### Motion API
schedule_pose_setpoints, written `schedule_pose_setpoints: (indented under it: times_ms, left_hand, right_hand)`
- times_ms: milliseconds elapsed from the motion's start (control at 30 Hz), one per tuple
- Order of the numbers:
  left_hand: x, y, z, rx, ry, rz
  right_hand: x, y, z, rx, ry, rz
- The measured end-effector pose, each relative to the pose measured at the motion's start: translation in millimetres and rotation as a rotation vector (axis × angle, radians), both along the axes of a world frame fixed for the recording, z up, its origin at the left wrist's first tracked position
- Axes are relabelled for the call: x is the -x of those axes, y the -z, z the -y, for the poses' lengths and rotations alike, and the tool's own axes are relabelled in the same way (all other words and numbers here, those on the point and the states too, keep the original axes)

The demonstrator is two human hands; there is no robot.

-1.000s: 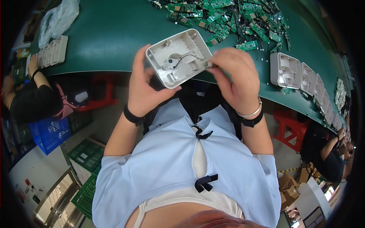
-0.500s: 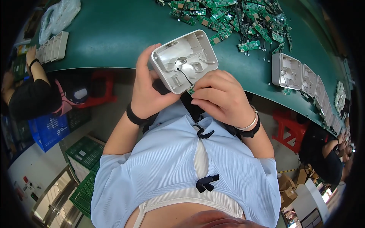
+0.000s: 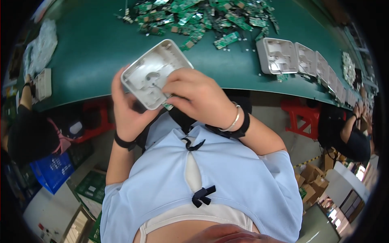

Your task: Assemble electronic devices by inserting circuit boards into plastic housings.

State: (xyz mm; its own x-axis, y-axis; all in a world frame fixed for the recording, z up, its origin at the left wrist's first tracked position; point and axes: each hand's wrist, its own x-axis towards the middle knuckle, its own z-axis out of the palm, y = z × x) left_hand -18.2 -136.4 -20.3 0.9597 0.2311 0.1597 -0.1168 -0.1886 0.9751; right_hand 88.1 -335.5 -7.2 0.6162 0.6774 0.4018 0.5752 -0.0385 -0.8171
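My left hand [image 3: 131, 111] is wrapped round the side of an open white plastic housing [image 3: 139, 73], tilted above the table's front edge. Inside it are moulded posts and a round hub. A thin dark cable [image 3: 155, 84] runs from the hub toward my right hand [image 3: 196, 93], whose fingers are pinched together at the housing's near right rim. Just under those fingers, a bit of green circuit board [image 3: 167, 106] shows outside the rim. My right fingers hide most of the cable and the grip itself, and the picture is slightly blurred there.
Green circuit boards [image 3: 202, 18] with wires lie heaped at the back of the green table [image 3: 89, 60]. A row of white housings [image 3: 279, 56] stands on the right. Clear plastic bags [image 3: 42, 44] lie far left. Co-workers sit at both sides, near red stools [image 3: 300, 115].
The view has shifted to the right. My right hand has moved up over the housing's rim, onto the cable. The circuit board now hangs below my fingers.
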Motion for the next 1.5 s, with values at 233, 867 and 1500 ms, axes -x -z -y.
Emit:
schedule_pose_setpoints:
  times_ms: [233, 867, 1500]
  left_hand:
    - [-6, 0, 4, -0.065, 0.057, 0.054]
    - [-96, -23, 95, -0.379, 0.370, -0.264]
    - [-105, -14, 110, -0.809, 0.308, -0.091]
  right_hand:
    - [0, -9, 19, 0.185, -0.062, 0.331]
    - [-19, -14, 121, 0.428, 0.310, 0.429]
    - [-126, 8, 294, 0.652, 1.247, 0.501]
